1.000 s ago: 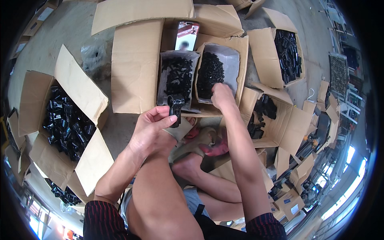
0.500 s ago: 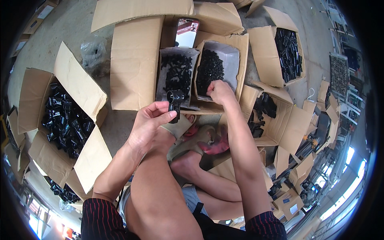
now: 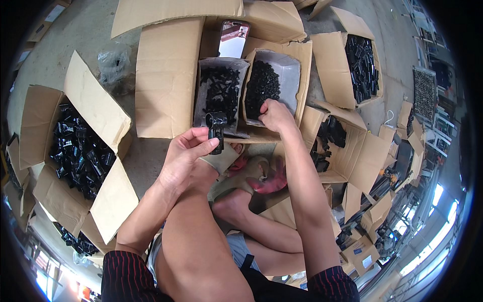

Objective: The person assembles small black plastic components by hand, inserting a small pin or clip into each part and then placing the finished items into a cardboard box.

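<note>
Between the thumb and fingers of my left hand (image 3: 182, 153) is a black plastic clamp (image 3: 216, 121), held upright with its ring-shaped end on top. My right hand (image 3: 276, 116) is at the near end of the right grey tray (image 3: 289, 75), its fingers curled together and pointing down. Whatever those fingertips pinch, if anything, is hidden. Small black pieces (image 3: 265, 78) are heaped in that tray. Beside it, the left grey tray (image 3: 240, 64) holds longer small black parts (image 3: 220, 85). Both trays sit in an open cardboard box (image 3: 166, 80).
A phone (image 3: 233, 39) leans behind the trays. At left, an open carton (image 3: 43, 126) is full of glossy black parts; another filled carton (image 3: 332, 70) stands far right. Nearer on the right, a carton (image 3: 359, 156) contains dark pieces. Crumpled clear plastic (image 3: 113, 65) lies on the floor.
The whole view has shifted slightly. My left hand still holds the clamp, tilted a little differently, and my right hand stays at the right tray with fingers bent.
</note>
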{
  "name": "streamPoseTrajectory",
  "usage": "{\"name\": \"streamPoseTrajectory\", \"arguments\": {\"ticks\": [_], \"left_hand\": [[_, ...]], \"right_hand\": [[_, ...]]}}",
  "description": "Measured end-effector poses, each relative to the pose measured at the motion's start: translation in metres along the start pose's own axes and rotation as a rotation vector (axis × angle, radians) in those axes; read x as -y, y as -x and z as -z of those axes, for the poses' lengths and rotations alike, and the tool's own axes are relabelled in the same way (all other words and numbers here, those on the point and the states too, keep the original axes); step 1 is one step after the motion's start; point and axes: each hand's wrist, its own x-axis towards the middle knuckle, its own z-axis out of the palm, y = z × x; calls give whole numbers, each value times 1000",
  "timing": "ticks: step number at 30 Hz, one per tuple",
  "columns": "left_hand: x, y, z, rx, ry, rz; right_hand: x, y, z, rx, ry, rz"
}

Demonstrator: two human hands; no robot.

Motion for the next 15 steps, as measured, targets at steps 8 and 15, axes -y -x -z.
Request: {"name": "streamPoseTrajectory", "arguments": {"ticks": [8, 15], "left_hand": [[0, 2, -2, 31, -45, -38], [0, 1, -3, 66, -42, -75]], "right_hand": [[-5, -2, -4, 38, -149, -26], [9, 33, 8, -340, -281, 251]]}}
